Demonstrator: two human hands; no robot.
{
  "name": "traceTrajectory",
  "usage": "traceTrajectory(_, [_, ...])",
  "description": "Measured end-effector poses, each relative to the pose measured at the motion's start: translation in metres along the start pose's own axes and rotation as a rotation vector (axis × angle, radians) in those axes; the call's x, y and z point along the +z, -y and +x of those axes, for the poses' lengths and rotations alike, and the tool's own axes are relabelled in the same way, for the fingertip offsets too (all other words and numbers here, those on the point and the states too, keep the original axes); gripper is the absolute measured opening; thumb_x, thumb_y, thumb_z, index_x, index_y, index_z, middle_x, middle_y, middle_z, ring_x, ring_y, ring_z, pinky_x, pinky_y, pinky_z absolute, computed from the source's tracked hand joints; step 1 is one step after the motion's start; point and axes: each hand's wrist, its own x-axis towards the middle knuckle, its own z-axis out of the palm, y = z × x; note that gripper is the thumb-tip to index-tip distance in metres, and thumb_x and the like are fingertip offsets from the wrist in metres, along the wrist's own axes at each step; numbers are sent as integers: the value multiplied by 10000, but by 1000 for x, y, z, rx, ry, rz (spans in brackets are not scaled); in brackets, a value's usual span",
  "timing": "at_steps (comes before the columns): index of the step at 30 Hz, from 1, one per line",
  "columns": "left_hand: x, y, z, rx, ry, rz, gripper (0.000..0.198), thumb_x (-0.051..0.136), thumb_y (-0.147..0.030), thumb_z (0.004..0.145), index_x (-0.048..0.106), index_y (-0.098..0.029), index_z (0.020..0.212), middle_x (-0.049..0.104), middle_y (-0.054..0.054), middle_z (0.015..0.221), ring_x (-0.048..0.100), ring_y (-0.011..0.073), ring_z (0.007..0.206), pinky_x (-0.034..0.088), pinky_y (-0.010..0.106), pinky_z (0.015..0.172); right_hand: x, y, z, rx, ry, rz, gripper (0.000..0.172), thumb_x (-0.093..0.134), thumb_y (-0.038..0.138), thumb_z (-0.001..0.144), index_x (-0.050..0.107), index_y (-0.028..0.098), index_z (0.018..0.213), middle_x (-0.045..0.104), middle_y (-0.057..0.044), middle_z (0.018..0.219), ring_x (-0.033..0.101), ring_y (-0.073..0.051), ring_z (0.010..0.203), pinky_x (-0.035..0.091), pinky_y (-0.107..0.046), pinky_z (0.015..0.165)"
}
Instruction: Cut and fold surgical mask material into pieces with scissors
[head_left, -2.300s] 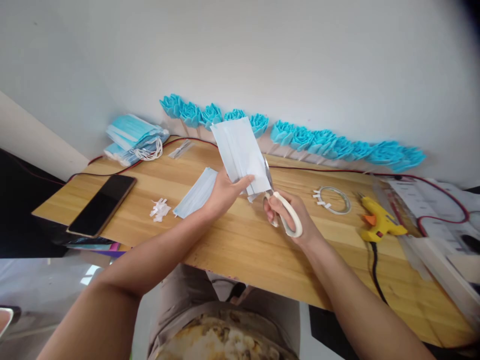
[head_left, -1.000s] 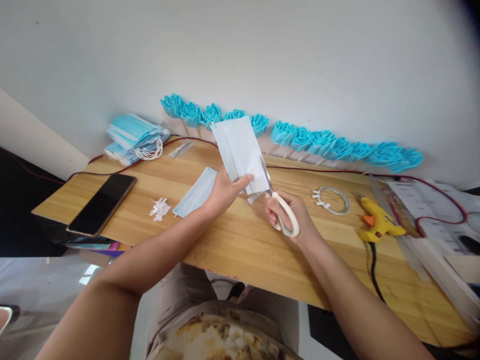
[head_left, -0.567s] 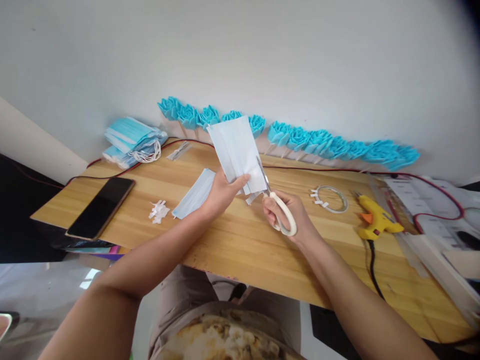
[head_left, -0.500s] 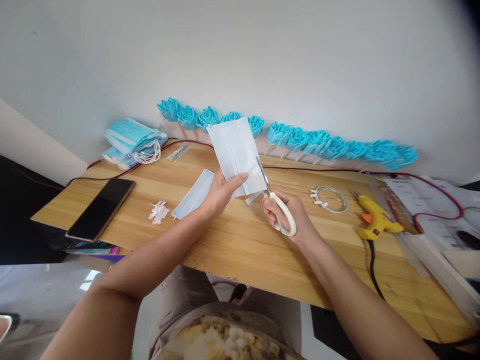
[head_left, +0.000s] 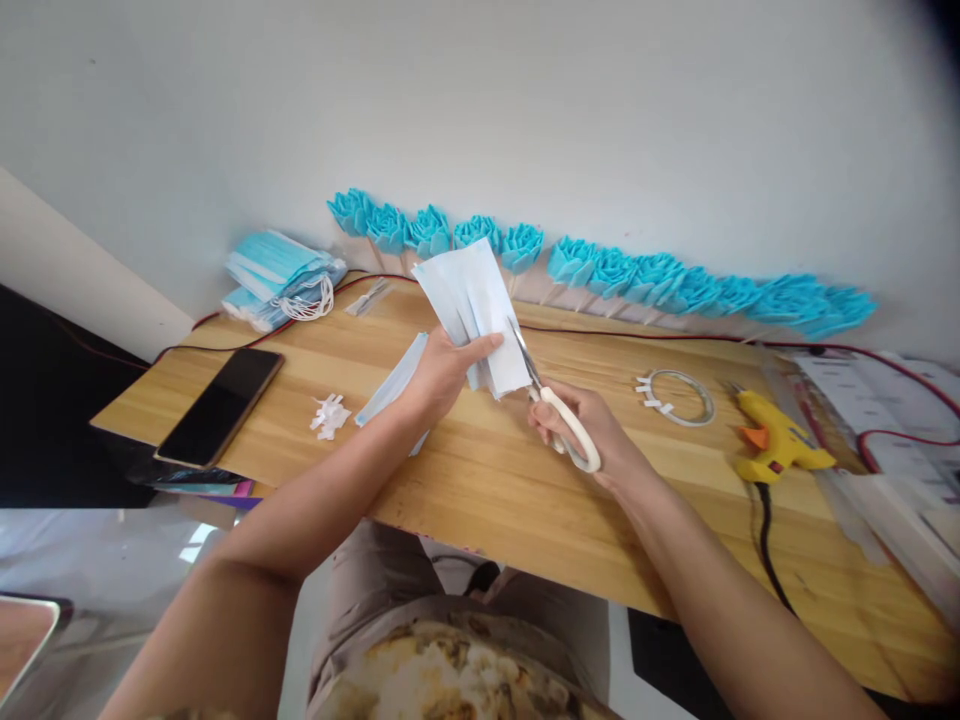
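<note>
Pale blue-white face mask fabric point(head_left: 466, 285) is pinched in my left hand point(head_left: 448, 372), thumb on top, held up over the table. White-handled scissors point(head_left: 566, 425) are in my right hand point(head_left: 585, 430), which is closed around the handles. Their blades lie along the right edge of the fabric and look nearly closed. Partly behind my left wrist, another light blue mask piece point(head_left: 395, 385) rests on the table. A small heap of white scraps point(head_left: 330, 415) lies to its left.
Blue fabric flowers point(head_left: 574, 262) on sticks line the wall. A stack of masks point(head_left: 281, 275) and a phone point(head_left: 221, 408) are at left. To the right lie a tape roll point(head_left: 679, 398) and a yellow glue gun point(head_left: 780, 440) on the wooden table point(head_left: 510, 510).
The narrow strip hanging at the fabric's lower right edge no longer shows there. The fabric has bent more in my left hand. The whole view has shifted slightly.
</note>
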Motion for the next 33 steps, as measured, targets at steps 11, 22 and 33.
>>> traceTrajectory(11, [0,-3,-1,4,3,31,503,882,-372,610,684,-146,1013,768,112,1063,718,295,1006,594,422,879,-6,0,-3,-11,84,12,455,751,628,785,635,191,842,558,-2,755,497,-130,651,364,-269,561])
traceTrajectory(22, [-2,0,1,34,-5,17,499,889,-346,627,697,-143,1040,766,109,1069,719,290,1014,567,427,930,-4,4,-1,87,9,129,1158,859,523,699,229,240,1629,632,24,763,559,-146,646,416,-275,573])
traceTrajectory(33, [-4,-2,4,68,-79,18,447,854,-317,640,677,-145,1012,764,92,1022,723,275,970,573,411,896,-10,3,-1,125,81,98,1197,834,534,737,133,241,1663,680,5,754,584,-147,586,427,-277,522])
